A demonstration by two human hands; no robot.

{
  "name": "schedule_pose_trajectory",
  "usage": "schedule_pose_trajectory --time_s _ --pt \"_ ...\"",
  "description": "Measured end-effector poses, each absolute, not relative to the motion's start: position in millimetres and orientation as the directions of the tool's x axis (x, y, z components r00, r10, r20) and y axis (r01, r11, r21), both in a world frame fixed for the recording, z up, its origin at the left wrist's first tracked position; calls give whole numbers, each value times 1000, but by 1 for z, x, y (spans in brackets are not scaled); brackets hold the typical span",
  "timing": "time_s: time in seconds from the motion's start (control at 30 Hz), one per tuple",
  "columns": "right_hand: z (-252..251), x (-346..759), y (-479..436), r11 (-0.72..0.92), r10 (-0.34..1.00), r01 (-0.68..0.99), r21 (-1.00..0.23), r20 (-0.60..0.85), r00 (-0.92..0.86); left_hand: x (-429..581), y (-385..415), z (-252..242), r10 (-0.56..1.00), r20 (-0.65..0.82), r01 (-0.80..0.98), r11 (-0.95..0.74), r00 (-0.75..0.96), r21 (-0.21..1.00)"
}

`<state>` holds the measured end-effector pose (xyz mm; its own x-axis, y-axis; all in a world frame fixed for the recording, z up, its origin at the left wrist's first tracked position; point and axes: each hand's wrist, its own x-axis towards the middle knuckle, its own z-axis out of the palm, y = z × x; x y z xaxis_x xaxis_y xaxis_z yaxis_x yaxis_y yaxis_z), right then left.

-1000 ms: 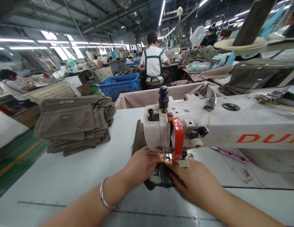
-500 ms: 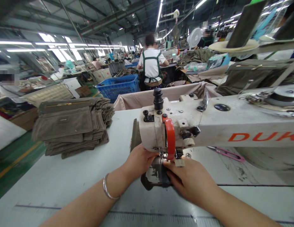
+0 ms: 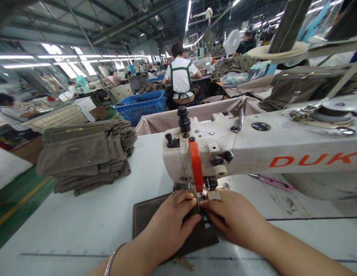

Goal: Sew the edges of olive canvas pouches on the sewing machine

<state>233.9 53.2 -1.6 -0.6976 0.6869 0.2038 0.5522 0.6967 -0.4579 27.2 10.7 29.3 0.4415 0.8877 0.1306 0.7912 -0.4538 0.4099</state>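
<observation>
A long factory hall stretches ahead, and a white worktop (image 3: 89, 218) runs under everything nearby. One industrial sewing machine (image 3: 253, 149) spans 12 to 3 o'clock, its arm printed with orange capitals reading "DUK", the rest cut off at the frame edge. At 10 o'clock, one tall stack of olive-brown fabric pieces (image 3: 80, 153) sits on the worktop, its layers too many to count. One blue plastic crate (image 3: 140, 107) stands farther off at 11 o'clock. Beyond the machine at 12 o'clock, one co-worker (image 3: 180, 76) in a white shirt and green apron sits with their back turned. A pair of pink-handled snips (image 3: 273, 183) lies at 3 o'clock, just under the machine's arm.

One dark brown cloth panel (image 3: 146, 216) lies flat on the worktop at the machine's needle, directly beneath both hands. The left hand (image 3: 169, 226), a metal bangle (image 3: 111, 260) on its wrist, presses down on the panel with its fingers together, gripping it against the worktop. The right hand (image 3: 236, 216) holds the panel's other side, its fingertips just beside the presser foot (image 3: 203, 191).
</observation>
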Motion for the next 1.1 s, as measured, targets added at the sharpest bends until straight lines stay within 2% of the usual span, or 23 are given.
schedule_pose_trajectory --time_s 0.1,0.27,0.53,0.67,0.93,1.1 --pt "0 237 54 716 657 518 -469 201 -726 20 -3 28 857 137 800 -513 497 310" --pt "2 240 54 767 595 478 -428 196 -779 18 -23 17 785 261 769 -612 562 184" --pt "7 238 52 768 580 450 -456 199 -790 24 -17 13 707 306 687 -702 638 189" --pt "4 238 49 778 572 418 -468 252 -781 22 -17 15 656 308 632 -752 689 188" --pt "-6 236 52 784 585 435 -443 292 -757 19 -7 21 742 219 675 -668 633 312" --pt "-6 235 53 760 629 497 -419 278 -726 16 5 19 757 218 676 -649 615 349"
